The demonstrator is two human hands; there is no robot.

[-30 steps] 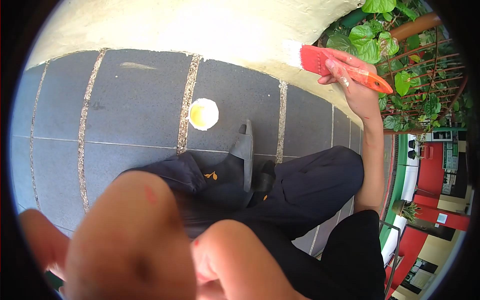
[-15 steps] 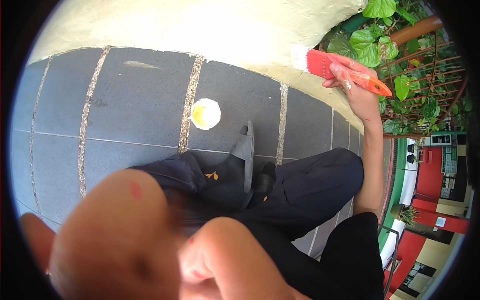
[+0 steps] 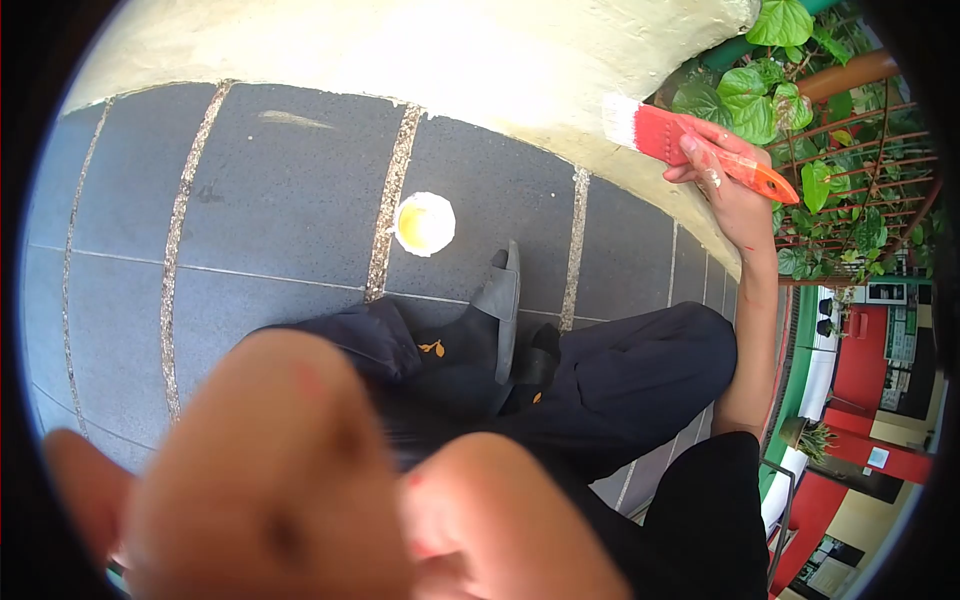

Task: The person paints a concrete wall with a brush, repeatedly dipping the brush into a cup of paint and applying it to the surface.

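Observation:
My right hand (image 3: 725, 175) holds a red paintbrush (image 3: 690, 145) with an orange handle end. Its whitish bristles lie against or just in front of the cream wall (image 3: 400, 50); contact is hard to make out. Close to the camera, my left hand (image 3: 290, 480) looms large and blurred at the lower left, its fingers bent. Anything inside it is hidden. A small white-rimmed container (image 3: 425, 224) with yellowish contents sits on the grey tiled floor (image 3: 285, 190), beside a pebbled strip. Red marks show on both hands.
My legs in dark trousers (image 3: 640, 370) are folded below the container, with a grey sandal (image 3: 505, 310) on one foot. Green leaves (image 3: 745, 100) and a rusty metal grille (image 3: 890, 170) stand at the upper right. Behind are a potted plant (image 3: 815, 440) and red building parts.
The whole view has shifted slightly, so floor, container and brush appear farther right. My left hand appears farther right and a little changed in pose. The brush stays in my right hand.

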